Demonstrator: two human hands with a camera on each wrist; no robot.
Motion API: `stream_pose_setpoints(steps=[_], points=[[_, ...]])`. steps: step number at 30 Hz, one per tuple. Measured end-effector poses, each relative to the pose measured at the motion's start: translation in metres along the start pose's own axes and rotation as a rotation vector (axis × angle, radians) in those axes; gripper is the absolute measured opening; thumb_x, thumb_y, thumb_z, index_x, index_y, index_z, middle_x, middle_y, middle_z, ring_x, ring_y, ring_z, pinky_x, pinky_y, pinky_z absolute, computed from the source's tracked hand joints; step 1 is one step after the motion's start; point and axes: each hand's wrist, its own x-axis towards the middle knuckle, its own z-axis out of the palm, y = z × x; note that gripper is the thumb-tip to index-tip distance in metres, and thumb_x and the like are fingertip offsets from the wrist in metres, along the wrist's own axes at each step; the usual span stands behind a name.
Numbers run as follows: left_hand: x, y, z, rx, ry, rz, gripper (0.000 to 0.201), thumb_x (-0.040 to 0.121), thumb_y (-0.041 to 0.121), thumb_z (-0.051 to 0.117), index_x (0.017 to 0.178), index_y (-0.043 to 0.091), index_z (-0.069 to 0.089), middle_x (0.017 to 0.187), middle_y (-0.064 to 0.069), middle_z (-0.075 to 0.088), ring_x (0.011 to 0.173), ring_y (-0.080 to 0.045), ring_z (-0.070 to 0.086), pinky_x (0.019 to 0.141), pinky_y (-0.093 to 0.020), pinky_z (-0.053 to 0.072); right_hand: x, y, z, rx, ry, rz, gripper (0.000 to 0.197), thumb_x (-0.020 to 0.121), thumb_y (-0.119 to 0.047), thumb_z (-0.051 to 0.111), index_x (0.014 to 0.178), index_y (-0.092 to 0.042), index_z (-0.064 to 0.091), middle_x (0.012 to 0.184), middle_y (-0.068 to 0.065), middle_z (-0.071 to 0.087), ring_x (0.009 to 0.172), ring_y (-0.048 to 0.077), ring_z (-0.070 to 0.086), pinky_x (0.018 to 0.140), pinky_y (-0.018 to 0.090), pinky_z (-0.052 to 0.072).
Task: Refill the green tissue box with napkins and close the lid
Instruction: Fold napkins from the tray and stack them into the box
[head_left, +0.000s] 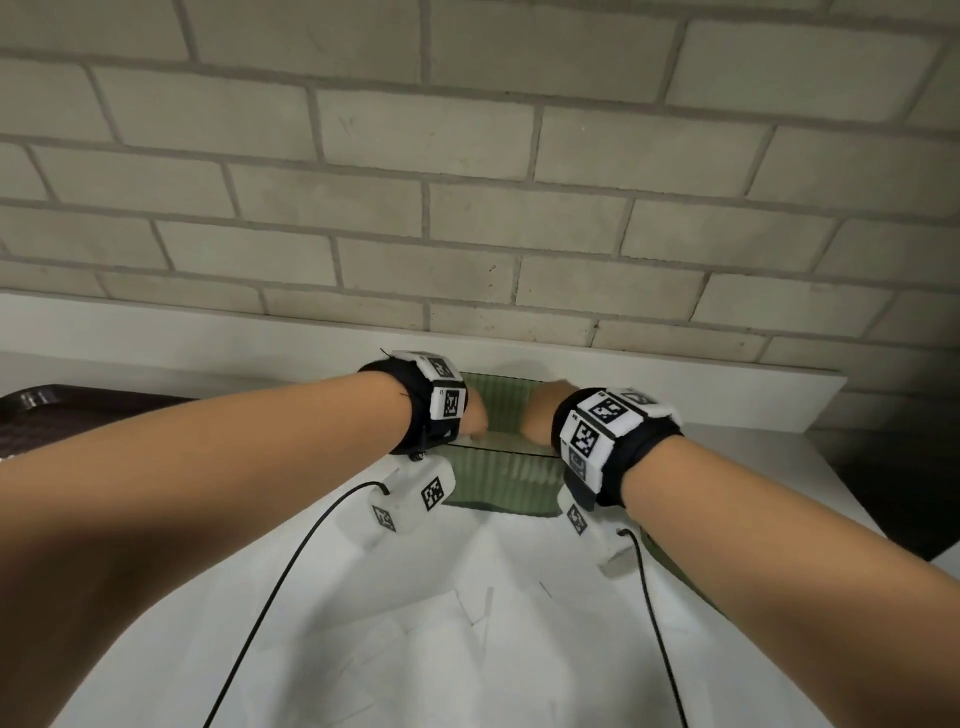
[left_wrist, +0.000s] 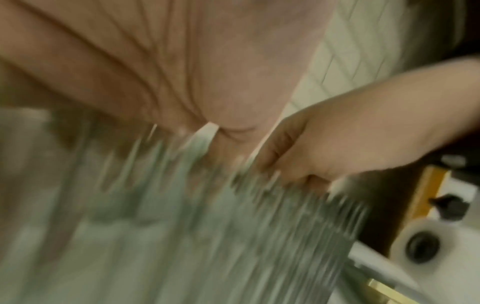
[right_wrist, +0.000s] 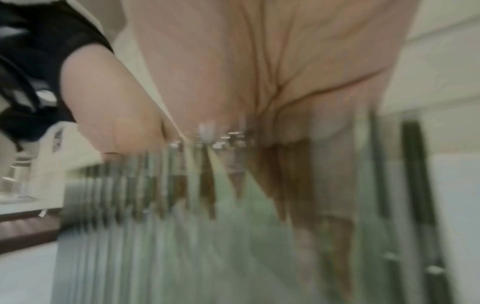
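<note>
The green tissue box (head_left: 501, 475), ribbed and see-through, stands on the white table (head_left: 779, 493) close to the wall. Its ribbed upper panel, the lid (head_left: 496, 402), lies between my two hands. My left hand (head_left: 474, 418) holds the lid's left end, and my right hand (head_left: 537, 415) holds its right end. In the blurred left wrist view, my right hand's fingers (left_wrist: 285, 164) curl over the edge of the ribbed green panel (left_wrist: 233, 236). The right wrist view shows my fingers (right_wrist: 298, 168) through the green ribs (right_wrist: 182, 236). Creased white sheets (head_left: 467, 618) lie in front of the box; no napkin is clearly visible inside it.
A brick wall (head_left: 467, 208) with a white ledge (head_left: 675, 389) rises right behind the box. A dark object (head_left: 78, 415) sits at the far left. The table's right edge drops to a dark gap (head_left: 893, 499). Black cables (head_left: 291, 582) trail from both wrists. A tape roll (left_wrist: 420, 244) lies beyond the box.
</note>
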Motion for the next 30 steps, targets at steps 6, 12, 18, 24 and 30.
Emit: stream_pose_setpoints(steps=[6,12,18,24,30], points=[[-0.049,-0.014,-0.036,-0.392,0.193,0.065,0.036,0.096,0.023,0.047,0.129,0.007,0.048,0.108,-0.001,0.057,0.079,-0.021,0.064,0.066,-0.031,0.052,-0.073,0.043,-0.023,0.423,0.31,-0.103,0.031,0.093,-0.01,0.039,0.1,0.002,0.066,0.103,0.012,0.065,0.089,0.025,0.064,0.079,0.032,0.053],[-0.121,-0.047,-0.007,-0.342,0.197,0.144,0.015,0.094,0.029,0.05,0.102,0.02,0.059,0.089,0.01,0.065,0.066,-0.008,0.062,0.054,-0.021,0.044,-0.146,0.066,0.029,0.551,0.115,-0.173,0.014,0.085,-0.028,0.066,0.096,-0.019,0.066,0.08,-0.005,0.065,0.068,0.013,0.065,0.06,0.021,0.047],[-0.129,-0.068,0.061,-0.222,0.092,0.02,0.025,0.091,0.033,0.052,0.109,0.017,0.06,0.097,0.007,0.065,0.078,-0.01,0.063,0.061,-0.021,0.047,-0.154,0.044,0.091,0.399,-0.081,-0.231,0.042,0.075,-0.04,0.074,0.112,-0.025,0.062,0.108,-0.007,0.06,0.096,0.01,0.055,0.079,0.018,0.043],[-0.13,-0.077,0.097,0.01,0.073,-0.113,0.044,0.092,0.033,0.055,0.128,0.008,0.054,0.129,-0.007,0.056,0.118,-0.023,0.054,0.085,-0.029,0.047,-0.15,0.023,0.124,0.47,0.027,-0.192,0.054,0.064,-0.047,0.076,0.112,-0.029,0.058,0.104,-0.012,0.054,0.098,0.009,0.056,0.088,0.026,0.049],[-0.12,-0.095,0.114,-0.05,0.111,-0.106,0.039,0.078,0.033,0.074,0.113,0.018,0.065,0.125,0.001,0.058,0.116,-0.019,0.054,0.092,-0.024,0.04,-0.146,0.017,0.129,0.46,0.059,-0.143,0.056,0.064,-0.046,0.079,0.112,-0.025,0.057,0.109,-0.006,0.049,0.105,0.014,0.053,0.09,0.026,0.046]])
